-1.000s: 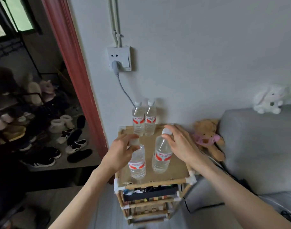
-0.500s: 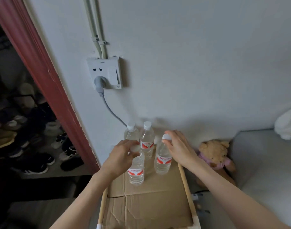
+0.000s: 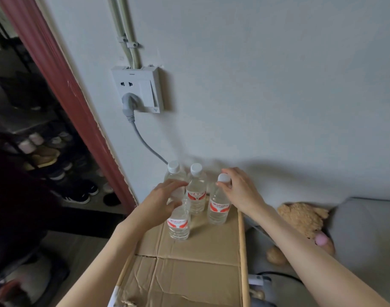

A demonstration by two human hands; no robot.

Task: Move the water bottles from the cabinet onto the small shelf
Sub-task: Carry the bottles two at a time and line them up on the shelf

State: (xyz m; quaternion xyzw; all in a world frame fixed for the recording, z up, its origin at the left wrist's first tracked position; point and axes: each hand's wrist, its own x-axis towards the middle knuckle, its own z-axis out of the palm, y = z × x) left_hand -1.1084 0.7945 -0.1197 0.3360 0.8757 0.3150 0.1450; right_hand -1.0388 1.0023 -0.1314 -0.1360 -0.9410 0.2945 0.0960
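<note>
**Four bottles on the shelf top, two of them just being set down**

From the head camera: four water bottles stand upright on the cardboard-covered top of the small shelf (image 3: 189, 262), close to the wall. The back pair, one at the left (image 3: 173, 173) and one beside it (image 3: 197, 191), stand free against the wall under the socket (image 3: 137, 89).

The left hand (image 3: 160, 200) is wrapped loosely around the neck of the front-left bottle (image 3: 178, 222), fingers curled, hiding its cap. The right hand (image 3: 240, 191) pinches the cap of the front-right bottle (image 3: 218, 207) with its fingertips. Both bottles appear to rest on the cardboard.

I'd judge this pair as good as delivered; only letting go is left. The cabinet is out of view, so I cannot tell whether more bottles wait there.
</note>
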